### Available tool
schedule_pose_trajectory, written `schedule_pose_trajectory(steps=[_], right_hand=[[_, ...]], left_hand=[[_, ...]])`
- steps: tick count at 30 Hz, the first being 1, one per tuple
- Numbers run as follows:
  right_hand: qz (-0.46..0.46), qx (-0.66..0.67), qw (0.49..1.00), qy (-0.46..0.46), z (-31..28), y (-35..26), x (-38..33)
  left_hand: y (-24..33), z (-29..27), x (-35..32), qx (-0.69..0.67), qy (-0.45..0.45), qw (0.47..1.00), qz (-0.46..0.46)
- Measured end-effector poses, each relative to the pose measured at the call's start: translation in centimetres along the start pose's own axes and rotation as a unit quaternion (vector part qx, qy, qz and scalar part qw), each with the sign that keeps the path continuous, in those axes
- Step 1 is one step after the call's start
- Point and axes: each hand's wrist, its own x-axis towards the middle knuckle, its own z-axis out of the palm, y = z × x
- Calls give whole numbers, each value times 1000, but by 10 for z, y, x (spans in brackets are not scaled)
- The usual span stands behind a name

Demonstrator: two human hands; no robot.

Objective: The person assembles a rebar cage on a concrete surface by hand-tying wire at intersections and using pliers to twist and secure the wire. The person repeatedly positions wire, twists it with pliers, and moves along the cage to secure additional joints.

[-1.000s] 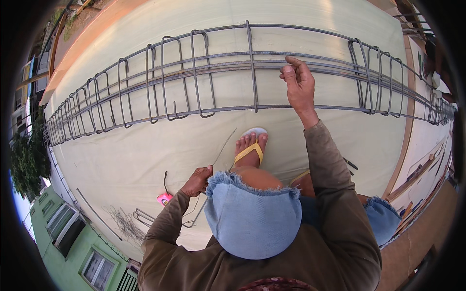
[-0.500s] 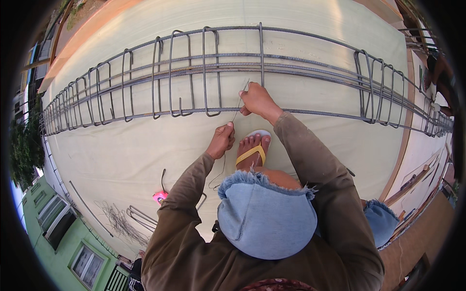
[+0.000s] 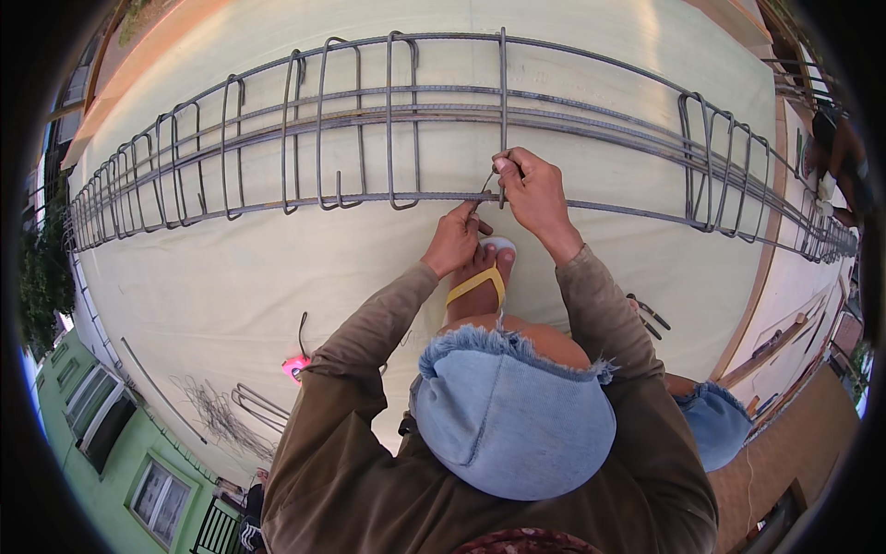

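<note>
A long cage of steel rebar with several bent stirrups lies across a pale concrete slab. My right hand pinches a thin tie wire where one upright stirrup crosses the near long bar. My left hand sits just below and left of that crossing, fingers closed on the wire's lower end. My foot in a yellow sandal rests under both hands.
A pink-handled tool, spare bent stirrups and a bundle of thin wire lie on the slab at lower left. Pliers lie to my right. Another person stands at the far right edge.
My left hand came up from the tool on the slab to the bar. My right hand dropped from the top bar to the lower crossing, and both now grip the wire.
</note>
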Motion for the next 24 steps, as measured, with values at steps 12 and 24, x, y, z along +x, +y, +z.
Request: schedule_pose_trajectory(steps=[12,24], right_hand=[[-66,2,995,71,-1,14,-6],[-65,-82,995,1,-19,-8,-2]], left_hand=[[18,23,8,180,56,976,109],[16,35,12,230,58,962,133]])
